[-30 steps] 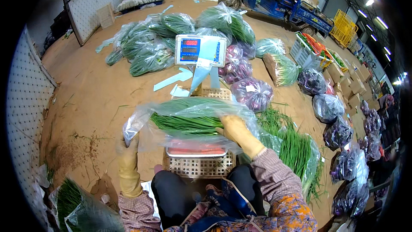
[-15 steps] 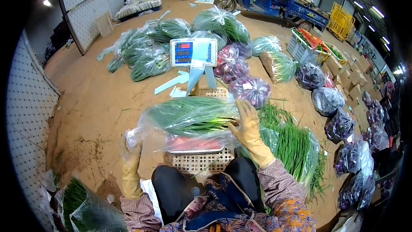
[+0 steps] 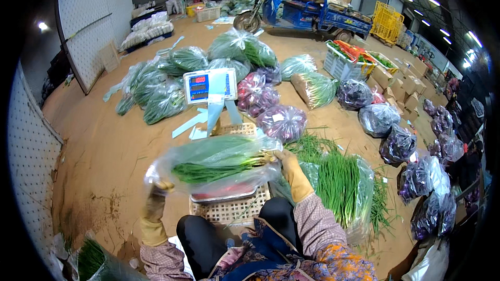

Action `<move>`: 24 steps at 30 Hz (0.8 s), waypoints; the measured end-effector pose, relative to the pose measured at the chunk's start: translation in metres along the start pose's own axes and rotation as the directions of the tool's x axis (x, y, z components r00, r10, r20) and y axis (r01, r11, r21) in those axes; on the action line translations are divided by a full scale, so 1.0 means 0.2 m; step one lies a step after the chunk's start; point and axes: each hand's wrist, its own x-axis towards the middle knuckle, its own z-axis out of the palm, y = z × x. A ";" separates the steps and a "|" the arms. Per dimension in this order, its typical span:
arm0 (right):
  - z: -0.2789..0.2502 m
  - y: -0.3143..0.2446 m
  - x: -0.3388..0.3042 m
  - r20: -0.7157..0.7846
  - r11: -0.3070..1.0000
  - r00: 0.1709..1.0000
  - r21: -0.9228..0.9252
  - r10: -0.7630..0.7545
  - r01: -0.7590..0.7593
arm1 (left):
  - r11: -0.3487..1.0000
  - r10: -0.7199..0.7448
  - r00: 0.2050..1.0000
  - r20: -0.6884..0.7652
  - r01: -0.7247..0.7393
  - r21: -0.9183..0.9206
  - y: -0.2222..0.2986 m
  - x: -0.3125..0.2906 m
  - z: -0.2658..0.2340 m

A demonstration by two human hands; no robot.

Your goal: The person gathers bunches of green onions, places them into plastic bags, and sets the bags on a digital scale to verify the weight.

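Observation:
A clear plastic bag of scallions stretches sideways between my two gloved hands, its root ends toward the right. At its left end my left hand, somewhat blurred, is closed on the plastic. My right hand grips the gathered right end, fingers bent over it. Under the bag, a scale's weighing pan with something red on it is partly hidden. It rests on a beige plastic crate before my knees. The scale's display, with blue tape strips hanging from it, stands beyond.
Loose green scallions lie in an open bag to my right. Filled bags of greens and purple onions sit beyond the scale. Another bag of greens is at lower left. A blue cargo tricycle stands at the back.
The view has swung right and up. My right hand has gone from spread against the bag to gripping its end. The bag appears raised a little off the pan.

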 end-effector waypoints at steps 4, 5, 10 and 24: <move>0.24 -0.36 -0.26 0.342 0.763 0.889 0.646 -0.306 0.014 | 0.995 -0.038 0.996 0.081 0.045 -0.090 0.07 0.04 0.14; 0.29 -0.44 -0.33 0.392 0.734 0.828 0.679 -0.400 0.033 | 0.992 -0.082 0.984 0.158 0.097 -0.086 0.04 0.06 0.20; 0.65 -0.57 -0.64 0.648 0.807 0.688 -0.188 -0.327 0.560 | 0.822 -0.569 0.809 0.145 0.559 0.108 -0.40 0.10 0.53; 0.28 -0.16 -0.33 0.464 0.734 0.872 -0.536 -0.156 0.417 | 0.524 -0.637 0.770 0.027 0.407 0.748 -0.50 0.13 -0.06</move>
